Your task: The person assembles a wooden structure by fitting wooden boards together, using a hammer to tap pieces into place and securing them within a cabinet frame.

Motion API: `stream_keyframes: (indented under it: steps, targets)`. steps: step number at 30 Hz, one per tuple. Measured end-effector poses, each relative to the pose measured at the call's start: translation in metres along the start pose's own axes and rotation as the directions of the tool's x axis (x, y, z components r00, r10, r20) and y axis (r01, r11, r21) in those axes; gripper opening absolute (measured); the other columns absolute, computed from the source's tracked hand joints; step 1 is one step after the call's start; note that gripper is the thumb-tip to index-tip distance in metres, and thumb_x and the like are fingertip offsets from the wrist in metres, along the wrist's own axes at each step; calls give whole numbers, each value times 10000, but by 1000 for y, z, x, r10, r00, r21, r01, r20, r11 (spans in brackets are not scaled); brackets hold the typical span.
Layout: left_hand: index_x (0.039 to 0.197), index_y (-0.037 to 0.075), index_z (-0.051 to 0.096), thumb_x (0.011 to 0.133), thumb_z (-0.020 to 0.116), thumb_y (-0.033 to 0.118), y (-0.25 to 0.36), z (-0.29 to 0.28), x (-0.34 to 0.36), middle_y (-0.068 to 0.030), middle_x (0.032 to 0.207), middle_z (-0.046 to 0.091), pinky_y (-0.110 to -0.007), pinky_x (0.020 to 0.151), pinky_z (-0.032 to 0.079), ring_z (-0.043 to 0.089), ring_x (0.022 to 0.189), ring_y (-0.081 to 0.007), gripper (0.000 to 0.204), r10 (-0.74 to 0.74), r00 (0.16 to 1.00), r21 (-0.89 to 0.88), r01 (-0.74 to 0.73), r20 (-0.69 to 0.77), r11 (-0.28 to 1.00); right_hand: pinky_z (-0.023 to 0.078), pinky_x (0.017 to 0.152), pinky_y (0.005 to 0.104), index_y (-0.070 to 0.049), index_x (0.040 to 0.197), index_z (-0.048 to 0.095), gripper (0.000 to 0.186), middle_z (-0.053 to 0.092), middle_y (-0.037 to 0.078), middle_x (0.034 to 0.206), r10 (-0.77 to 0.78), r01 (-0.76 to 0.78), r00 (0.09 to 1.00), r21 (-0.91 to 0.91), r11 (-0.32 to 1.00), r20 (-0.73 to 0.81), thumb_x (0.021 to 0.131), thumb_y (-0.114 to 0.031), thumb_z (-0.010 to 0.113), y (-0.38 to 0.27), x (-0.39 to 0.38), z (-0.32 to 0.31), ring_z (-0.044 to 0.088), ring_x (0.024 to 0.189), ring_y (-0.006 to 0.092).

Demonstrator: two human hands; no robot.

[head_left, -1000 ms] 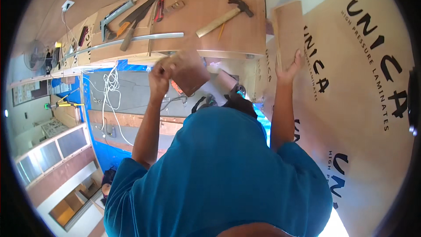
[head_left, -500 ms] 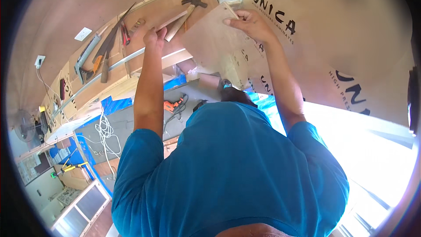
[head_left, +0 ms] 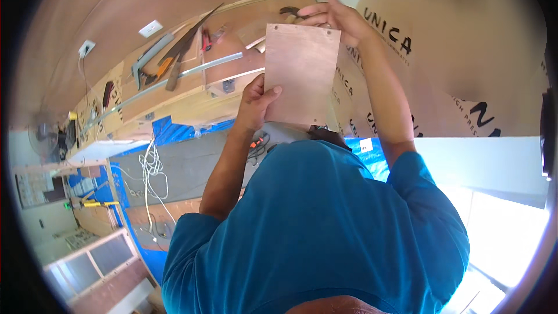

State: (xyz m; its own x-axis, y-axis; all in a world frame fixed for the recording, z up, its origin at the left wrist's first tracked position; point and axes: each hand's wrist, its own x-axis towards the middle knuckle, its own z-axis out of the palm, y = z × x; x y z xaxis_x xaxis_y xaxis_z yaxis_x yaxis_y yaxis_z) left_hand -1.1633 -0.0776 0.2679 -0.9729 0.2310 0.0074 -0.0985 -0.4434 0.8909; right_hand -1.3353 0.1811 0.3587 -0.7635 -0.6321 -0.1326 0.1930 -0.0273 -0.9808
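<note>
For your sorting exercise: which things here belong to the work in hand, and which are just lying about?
In hand:
- plywood panel
- left hand, gripping its lower edge
- right hand, gripping its top corner

Lying about:
- hand saw
- white cable
- blue tarp
- wall socket

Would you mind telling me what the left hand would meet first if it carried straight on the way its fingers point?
The left hand already grips the lower left edge of the plywood panel, so it would press further onto that panel first. Beyond it lies the printed laminate sheet, though depth is unclear.
</note>
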Motion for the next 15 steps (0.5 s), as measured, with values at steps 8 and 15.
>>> stream_keyframes:
  steps: [8, 15]
  targets:
    - [1302, -20, 596, 975, 678, 68, -12, -6, -14, -85, 1208, 701, -341, 984, 513, 646, 1085, -150, 348, 185, 942, -24, -200, -282, 980, 518, 1010, 349, 8, 1443, 512, 675, 664, 109, 1312, 9, 19, 965, 105, 994, -262, 1076, -553, 438, 40, -15, 74, 641, 1182, 186]
    - [1280, -18, 605, 965, 689, 54, -33, -12, -4, -71, 1191, 700, -328, 979, 504, 633, 1057, -134, 334, 223, 927, 33, -224, -300, 974, 496, 979, 294, 0, 1405, 553, 455, 701, 81, 1230, -267, 300, 927, 95, 949, -264, 1037, -243, 666, 70, -9, 74, 630, 1115, 129]
